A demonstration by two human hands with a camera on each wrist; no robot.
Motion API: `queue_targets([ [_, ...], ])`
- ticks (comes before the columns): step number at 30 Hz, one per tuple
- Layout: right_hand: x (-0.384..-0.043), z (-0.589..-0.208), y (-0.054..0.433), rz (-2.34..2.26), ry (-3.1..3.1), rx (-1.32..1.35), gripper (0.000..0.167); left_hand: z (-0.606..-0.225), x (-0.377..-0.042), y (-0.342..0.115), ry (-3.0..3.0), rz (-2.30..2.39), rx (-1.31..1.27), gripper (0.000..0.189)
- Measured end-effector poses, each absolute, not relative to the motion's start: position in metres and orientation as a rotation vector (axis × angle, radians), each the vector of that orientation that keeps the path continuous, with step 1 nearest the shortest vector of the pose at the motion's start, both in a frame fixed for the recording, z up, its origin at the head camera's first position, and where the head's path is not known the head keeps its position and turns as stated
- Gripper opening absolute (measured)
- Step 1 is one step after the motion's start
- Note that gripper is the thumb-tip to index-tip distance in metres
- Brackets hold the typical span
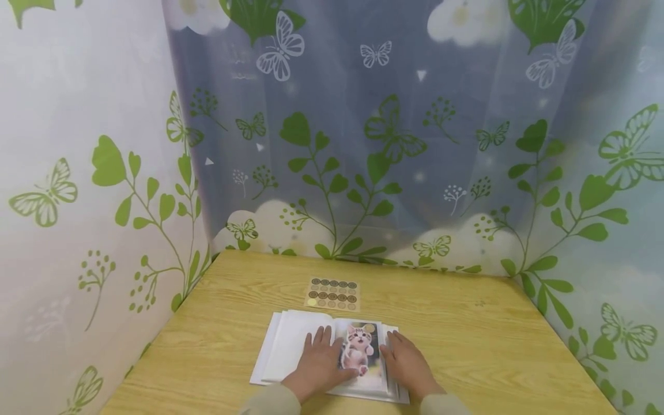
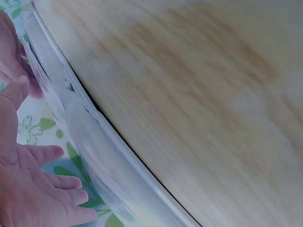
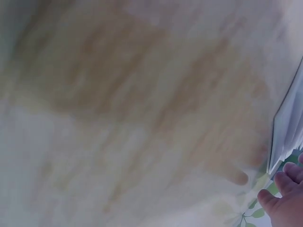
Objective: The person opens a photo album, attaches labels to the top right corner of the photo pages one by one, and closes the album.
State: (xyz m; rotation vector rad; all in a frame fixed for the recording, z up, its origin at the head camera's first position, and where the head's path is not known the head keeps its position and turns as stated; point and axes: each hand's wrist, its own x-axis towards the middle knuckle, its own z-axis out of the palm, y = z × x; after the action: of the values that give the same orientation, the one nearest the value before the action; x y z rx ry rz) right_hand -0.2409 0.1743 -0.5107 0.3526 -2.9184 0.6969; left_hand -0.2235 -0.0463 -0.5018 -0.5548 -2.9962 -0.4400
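Note:
A photo album (image 1: 295, 344) lies spread out on the wooden table, its left page blank white. On its right page is a picture of a kitten (image 1: 357, 350) with a round tan sticker (image 1: 369, 328) at the top right corner. My left hand (image 1: 320, 362) lies over the middle of the album, fingers straight and spread, the thumb reaching across the picture's lower part. At the right edge of the pages my right hand (image 1: 408, 364) rests with its fingers extended. The left wrist view shows the album's edge (image 2: 102, 137) beside the left fingers.
Behind the album lies a brown sheet of round stickers (image 1: 334, 294), with one pale yellow spot at its lower left. Printed curtains (image 1: 358, 173) with leaves and butterflies surround the wooden table (image 1: 493, 334) on the back and both sides.

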Motion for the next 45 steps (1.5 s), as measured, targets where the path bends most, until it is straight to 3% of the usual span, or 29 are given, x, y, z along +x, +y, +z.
queue_targets([
  [7, -0.238, -0.515, 0.173, 0.783, -2.893, 0.369, 0.045, -0.499, -0.222, -0.028, -2.996, -0.359, -0.588, 0.085],
  [18, -0.235, -0.512, 0.168, 0.864, -2.917, 0.396, 0.043, -0.506, -0.214, -0.017, -3.075, -0.362, -0.548, 0.103],
  [45, -0.238, -0.518, 0.169, 0.784, -2.946, 0.410, 0.040, -0.507, -0.218, -0.026, -3.089, -0.299, -0.561, 0.102],
])
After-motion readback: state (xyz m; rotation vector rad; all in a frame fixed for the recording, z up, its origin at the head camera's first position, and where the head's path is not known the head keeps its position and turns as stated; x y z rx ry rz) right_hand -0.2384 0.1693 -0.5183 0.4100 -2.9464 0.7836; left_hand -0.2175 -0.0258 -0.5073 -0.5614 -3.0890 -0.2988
